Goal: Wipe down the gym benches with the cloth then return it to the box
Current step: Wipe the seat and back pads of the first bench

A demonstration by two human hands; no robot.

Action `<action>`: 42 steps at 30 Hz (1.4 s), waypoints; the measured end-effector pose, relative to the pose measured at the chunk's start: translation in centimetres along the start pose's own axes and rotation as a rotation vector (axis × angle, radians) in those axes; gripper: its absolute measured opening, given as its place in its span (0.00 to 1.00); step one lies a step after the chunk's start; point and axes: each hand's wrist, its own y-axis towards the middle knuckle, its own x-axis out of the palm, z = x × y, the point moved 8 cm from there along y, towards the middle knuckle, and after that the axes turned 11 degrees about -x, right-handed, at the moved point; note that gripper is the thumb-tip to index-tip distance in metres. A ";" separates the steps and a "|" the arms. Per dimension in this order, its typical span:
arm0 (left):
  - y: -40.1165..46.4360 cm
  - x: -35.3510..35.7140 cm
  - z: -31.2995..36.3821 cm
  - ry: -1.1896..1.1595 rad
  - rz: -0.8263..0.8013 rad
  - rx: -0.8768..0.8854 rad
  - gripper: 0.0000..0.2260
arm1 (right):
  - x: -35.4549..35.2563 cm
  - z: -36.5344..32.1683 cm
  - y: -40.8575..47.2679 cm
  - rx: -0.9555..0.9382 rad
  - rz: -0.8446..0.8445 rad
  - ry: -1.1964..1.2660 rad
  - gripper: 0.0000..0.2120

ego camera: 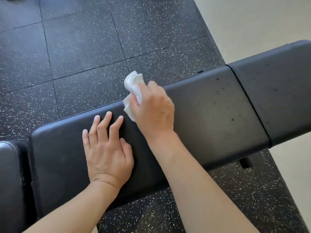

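A long black padded gym bench [210, 118] runs across the view from lower left to upper right. My right hand [154, 110] grips a crumpled white cloth [133, 83] at the bench's far edge, and the cloth bulges out beyond my fingers. My left hand [107, 148] rests flat on the pad just to the left, fingers spread and straight, holding nothing. Small dark specks dot the pad to the right of my right hand. No box is in view.
A second pad section [277, 91] joins the bench at the right across a seam. Another black pad [8, 182] lies at the lower left. Black speckled rubber floor tiles [75, 47] surround the bench. A pale floor [260, 22] borders them at the right.
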 end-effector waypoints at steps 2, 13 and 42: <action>0.0 0.1 -0.1 0.005 -0.001 0.004 0.24 | 0.1 -1.8 -2.0 -0.105 -0.001 0.030 0.11; 0.0 0.2 -0.1 0.020 0.002 0.016 0.25 | -6.3 9.5 -4.2 0.028 0.087 -0.106 0.14; 0.1 0.0 0.0 -0.001 0.022 0.015 0.25 | 0.2 2.7 3.3 -0.049 -0.065 -0.191 0.15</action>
